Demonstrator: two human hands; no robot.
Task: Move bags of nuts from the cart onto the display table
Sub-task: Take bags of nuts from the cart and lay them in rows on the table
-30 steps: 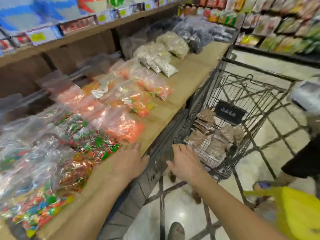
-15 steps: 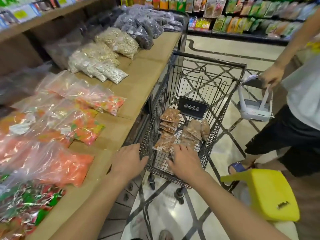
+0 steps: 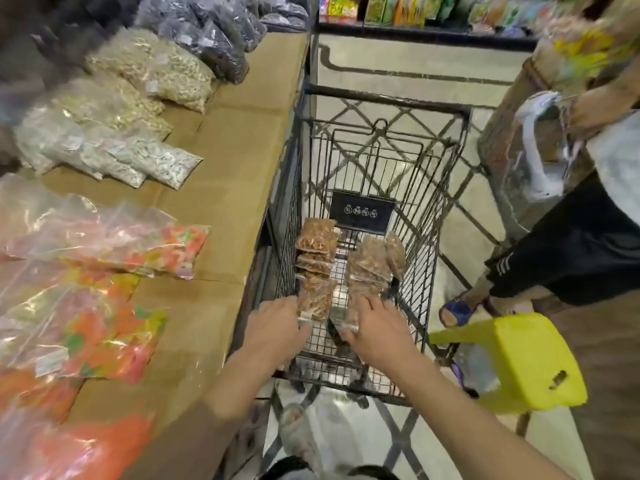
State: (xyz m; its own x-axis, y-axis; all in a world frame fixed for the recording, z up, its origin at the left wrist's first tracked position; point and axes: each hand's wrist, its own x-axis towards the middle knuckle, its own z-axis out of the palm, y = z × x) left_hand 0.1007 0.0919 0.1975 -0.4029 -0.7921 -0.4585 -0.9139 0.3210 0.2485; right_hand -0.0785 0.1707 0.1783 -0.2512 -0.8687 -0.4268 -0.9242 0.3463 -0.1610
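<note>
Left hand: you're in at the cart's near end, fingers curled on the clear edge of the near left bag, pinching it.
Right hand: fingers bent over the near right bag, thumb at its clear lip, gripping.
Bags of nuts: two rows, lying on the basket floor inside the cart.
Cart: black wire, tight alongside the counter's edge.
Counter: cardboard-topped, on your left, carrying candy bags and pale seed bags.
Yellow stool: just right of the cart.
</note>
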